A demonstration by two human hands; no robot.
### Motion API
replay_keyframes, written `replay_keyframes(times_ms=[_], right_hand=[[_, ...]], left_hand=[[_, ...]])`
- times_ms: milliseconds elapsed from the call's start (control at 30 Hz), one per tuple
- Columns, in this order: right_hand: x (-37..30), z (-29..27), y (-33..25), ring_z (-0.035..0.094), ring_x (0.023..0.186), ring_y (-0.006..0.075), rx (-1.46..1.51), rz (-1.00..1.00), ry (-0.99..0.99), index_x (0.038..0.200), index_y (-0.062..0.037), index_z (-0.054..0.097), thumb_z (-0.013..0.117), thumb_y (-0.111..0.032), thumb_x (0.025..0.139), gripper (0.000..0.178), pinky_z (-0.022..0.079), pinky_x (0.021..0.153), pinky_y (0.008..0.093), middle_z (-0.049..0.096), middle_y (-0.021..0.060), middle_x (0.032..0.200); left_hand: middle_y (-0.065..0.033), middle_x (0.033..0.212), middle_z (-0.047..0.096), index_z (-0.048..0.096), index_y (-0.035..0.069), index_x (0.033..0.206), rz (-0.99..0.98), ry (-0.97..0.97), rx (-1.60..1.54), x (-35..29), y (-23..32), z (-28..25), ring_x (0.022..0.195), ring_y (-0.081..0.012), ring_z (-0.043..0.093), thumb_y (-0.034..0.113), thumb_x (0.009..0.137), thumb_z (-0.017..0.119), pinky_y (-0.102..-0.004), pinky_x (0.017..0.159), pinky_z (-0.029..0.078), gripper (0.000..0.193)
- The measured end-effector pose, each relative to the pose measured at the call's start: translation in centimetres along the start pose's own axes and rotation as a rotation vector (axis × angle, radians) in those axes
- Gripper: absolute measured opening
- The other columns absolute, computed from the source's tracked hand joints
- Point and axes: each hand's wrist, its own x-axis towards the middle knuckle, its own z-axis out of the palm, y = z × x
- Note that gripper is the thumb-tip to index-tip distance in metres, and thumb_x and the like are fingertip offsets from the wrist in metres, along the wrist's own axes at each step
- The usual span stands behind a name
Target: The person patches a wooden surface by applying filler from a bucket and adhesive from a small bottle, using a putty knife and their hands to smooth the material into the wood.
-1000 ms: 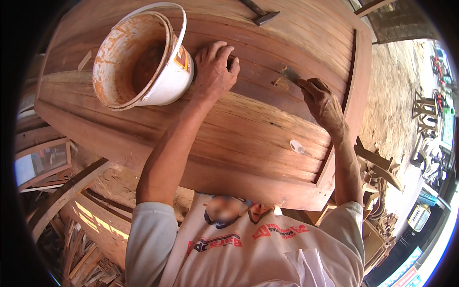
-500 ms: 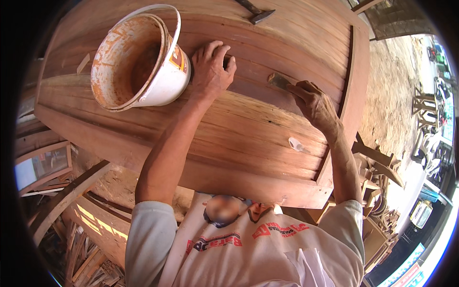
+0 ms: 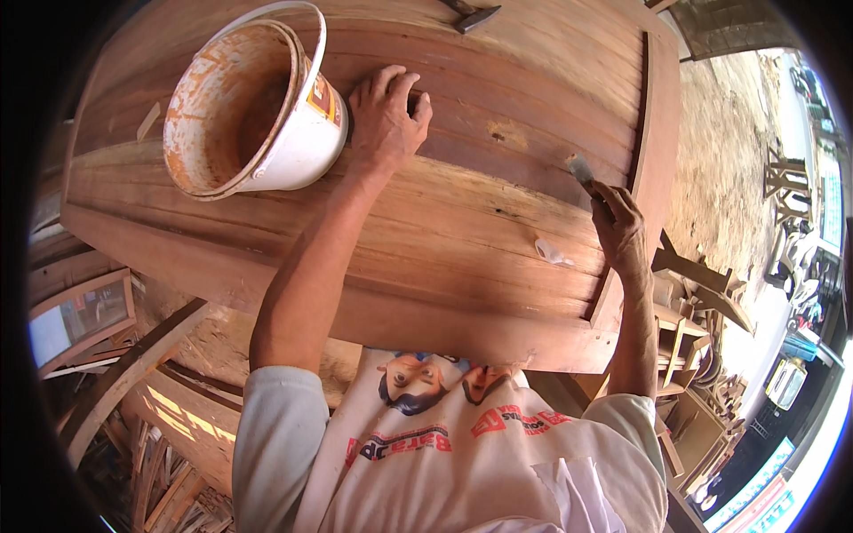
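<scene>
A broad reddish-brown wooden panel [image 3: 426, 311] with long plank grooves lies in front of me. My right hand [image 3: 619, 222] is closed round a small putty knife [image 3: 581, 169], its flat blade pointing away over the panel's right part. Left of the blade, a pale tan smear [image 3: 506, 135] marks the wood. My left hand [image 3: 389, 120] rests on the panel with curled fingers; a dark spot shows between thumb and forefinger, but what it holds is hidden. Just left of that hand, a white bucket [image 3: 306, 147] lies tilted, orange-brown residue coating its inside.
A hammer [image 3: 477, 19] lies at the panel's far edge. Near my right wrist is a small translucent plastic scrap [image 3: 551, 252]. A thin wood chip [image 3: 148, 121] lies left of the bucket. Wood offcuts [image 3: 178, 497] are piled below left, and wooden pieces [image 3: 693, 355] stand at the right.
My right hand has drawn the putty knife right and toward me, off the spot where the tan smear now shows. My left hand stays by the bucket. The view has shifted slightly.
</scene>
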Motion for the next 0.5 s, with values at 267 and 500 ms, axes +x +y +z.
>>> replay_keyframes(times_ms=[267, 500], right_hand=[[-6.1, 0.6, 0.7, 0.076, 0.109, 0.0351, -0.033, 0.107, 0.034, 0.135, -0.0042, 0.074, 0.073, -0.003, 0.102, 0.033, 0.061, 0.093, 0.0429, 0.077, 0.0182, 0.121], [-6.2, 0.3, -0.2, 0.075, 0.106, 0.0383, -0.048, 0.135, 0.04, 0.135, -0.005, 0.073, 0.073, -0.003, 0.101, 0.034, 0.06, 0.091, 0.0436, 0.076, 0.0188, 0.12]], left_hand=[[-0.0124, 0.142, 0.063, 0.074, 0.009, 0.131, 0.003, -0.033, 0.011, 0.2, -0.2, 0.0, 0.133, -0.037, 0.059, 0.031, 0.099, 0.074, -0.0563, 0.118, 0.04, 0.039], [-0.012, 0.145, 0.062, 0.073, 0.009, 0.132, -0.003, -0.047, 0.004, 0.3, -0.1, 0.1, 0.134, -0.0374, 0.058, 0.031, 0.099, 0.074, -0.0558, 0.119, 0.04, 0.039]])
